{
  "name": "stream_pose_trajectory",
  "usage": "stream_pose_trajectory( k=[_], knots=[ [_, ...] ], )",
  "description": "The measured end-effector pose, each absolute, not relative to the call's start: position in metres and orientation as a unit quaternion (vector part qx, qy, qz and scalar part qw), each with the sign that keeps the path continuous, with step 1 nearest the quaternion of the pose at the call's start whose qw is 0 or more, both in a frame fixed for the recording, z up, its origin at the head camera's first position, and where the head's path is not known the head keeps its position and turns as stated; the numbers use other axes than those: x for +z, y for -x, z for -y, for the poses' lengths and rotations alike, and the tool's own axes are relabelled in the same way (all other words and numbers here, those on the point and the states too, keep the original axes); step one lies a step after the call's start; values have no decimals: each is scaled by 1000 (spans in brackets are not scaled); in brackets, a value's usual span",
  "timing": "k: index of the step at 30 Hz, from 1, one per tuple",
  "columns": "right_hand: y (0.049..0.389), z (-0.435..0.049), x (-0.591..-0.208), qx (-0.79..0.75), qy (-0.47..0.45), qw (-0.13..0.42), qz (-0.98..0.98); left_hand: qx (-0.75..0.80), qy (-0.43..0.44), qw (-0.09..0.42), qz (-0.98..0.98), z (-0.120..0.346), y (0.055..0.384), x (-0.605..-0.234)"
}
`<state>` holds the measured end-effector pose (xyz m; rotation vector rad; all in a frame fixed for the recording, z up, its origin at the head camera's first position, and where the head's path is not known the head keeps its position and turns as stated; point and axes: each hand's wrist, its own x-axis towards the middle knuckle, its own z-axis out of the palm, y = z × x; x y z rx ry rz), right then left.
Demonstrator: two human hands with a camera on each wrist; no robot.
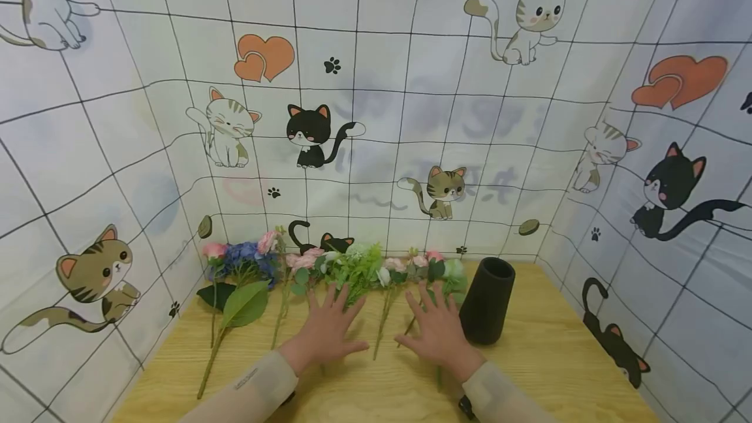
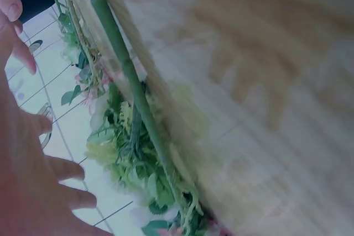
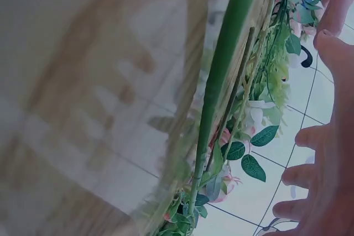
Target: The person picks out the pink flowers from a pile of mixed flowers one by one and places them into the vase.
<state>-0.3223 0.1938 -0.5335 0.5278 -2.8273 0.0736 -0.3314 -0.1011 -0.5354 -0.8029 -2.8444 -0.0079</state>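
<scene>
Both hands hover with fingers spread over a wooden table, holding nothing. In the head view my left hand (image 1: 329, 331) is above the stems of green foliage (image 1: 355, 269) and pink flowers (image 1: 304, 258). My right hand (image 1: 437, 331) is just left of a tall black vase (image 1: 487, 302), near pale green and pink blooms (image 1: 454, 273). In the left wrist view a thick green stem (image 2: 133, 75) lies below the left hand (image 2: 33, 175). The right wrist view has another green stem (image 3: 221, 70) under the right hand (image 3: 326, 153).
At the table's left lie blue hydrangea-like flowers (image 1: 243, 258) with a large leaf (image 1: 245, 304) and a pink bloom (image 1: 214, 250). White cat-print cloth (image 1: 382, 116) walls in the back and sides. The wooden tabletop (image 1: 564, 344) extends right of the vase.
</scene>
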Motion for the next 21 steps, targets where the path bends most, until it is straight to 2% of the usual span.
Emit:
stream_pose_trajectory(
  k=[12,21],
  knots=[
    [316,-185,-523,58,-172,118,976,-35,269,60,961,80,338,-523],
    [308,-185,-503,85,-162,163,969,-100,258,22,961,58,334,-525]
  ],
)
